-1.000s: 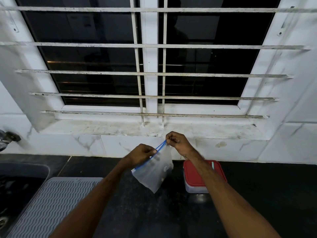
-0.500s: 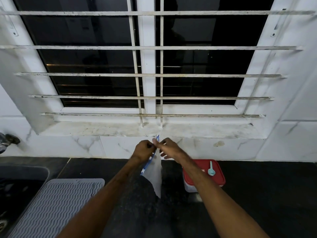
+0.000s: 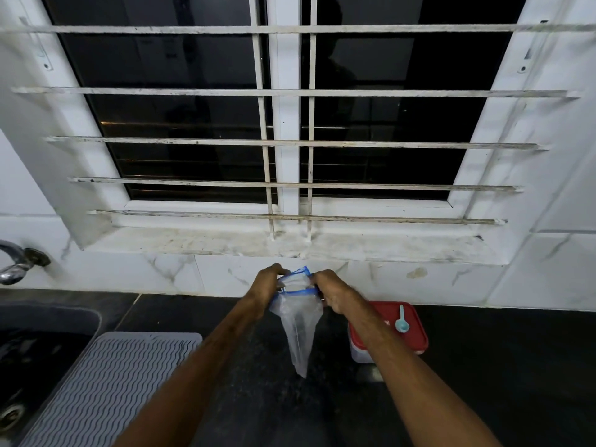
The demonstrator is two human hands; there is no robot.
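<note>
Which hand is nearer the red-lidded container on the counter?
Right. The right hand, pinching the zip bag, sits just left of the red-lidded container; the left hand grips the bag's far side, farther away.

A wide window [image 3: 180, 75] filled the far wall, its glass black with night and showing only faint reflections. White bars [image 3: 290, 143] ran across it, grimy and flaking in places, above a stained marble sill [image 3: 193, 241]. Below the sill was pale veined wall tile [image 3: 129, 272]. The near ground was a dark speckled counter [image 3: 483, 366]. At the left lay a dark sink [image 3: 38, 350] with a metal tap [image 3: 13, 262] above it and a grey ribbed mat [image 3: 106, 382] beside it. The light was indoor and dim.
</note>
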